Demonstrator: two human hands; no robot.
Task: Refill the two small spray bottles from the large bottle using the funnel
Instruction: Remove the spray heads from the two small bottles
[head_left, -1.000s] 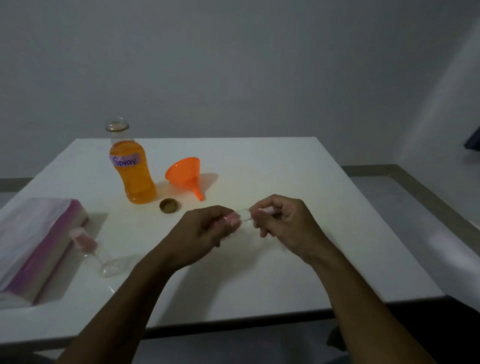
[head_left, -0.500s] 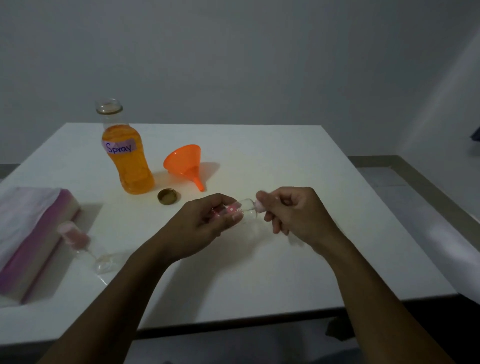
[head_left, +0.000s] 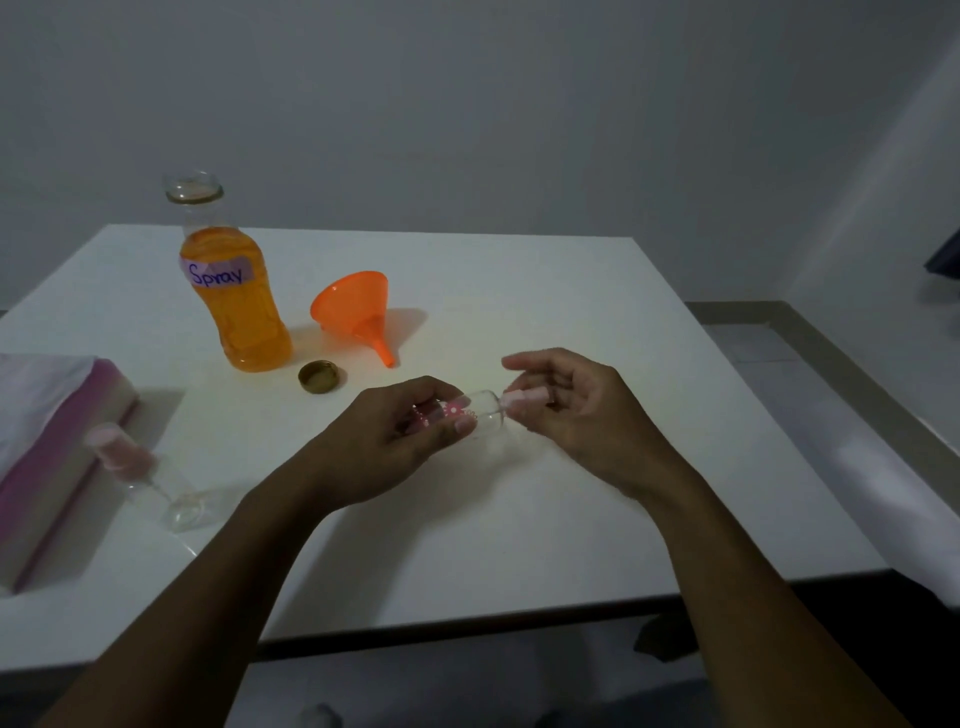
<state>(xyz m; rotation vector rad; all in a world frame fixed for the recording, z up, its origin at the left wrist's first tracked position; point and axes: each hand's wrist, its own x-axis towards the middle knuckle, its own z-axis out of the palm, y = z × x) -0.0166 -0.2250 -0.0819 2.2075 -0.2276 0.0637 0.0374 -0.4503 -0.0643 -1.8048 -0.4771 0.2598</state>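
My left hand (head_left: 384, 441) grips a small clear spray bottle (head_left: 485, 415) with a pink flower print, held sideways above the white table (head_left: 545, 519). My right hand (head_left: 576, 410) pinches its pink spray cap (head_left: 524, 399) with the fingertips, the other fingers spread. The second small spray bottle (head_left: 150, 478), clear with a pink cap, lies on its side at the left. The large bottle (head_left: 244, 312) of orange liquid, labelled "Spray", stands uncapped at the back left. The orange funnel (head_left: 358, 306) lies on its side beside it.
A gold bottle cap (head_left: 321, 375) lies in front of the large bottle. A pink and white pack (head_left: 52, 447) sits at the table's left edge, next to the lying spray bottle. Floor shows beyond the table's right edge.
My right hand's fingers have opened out around the pink cap and turned. The view has shifted slightly; the bottle stays in my left hand.
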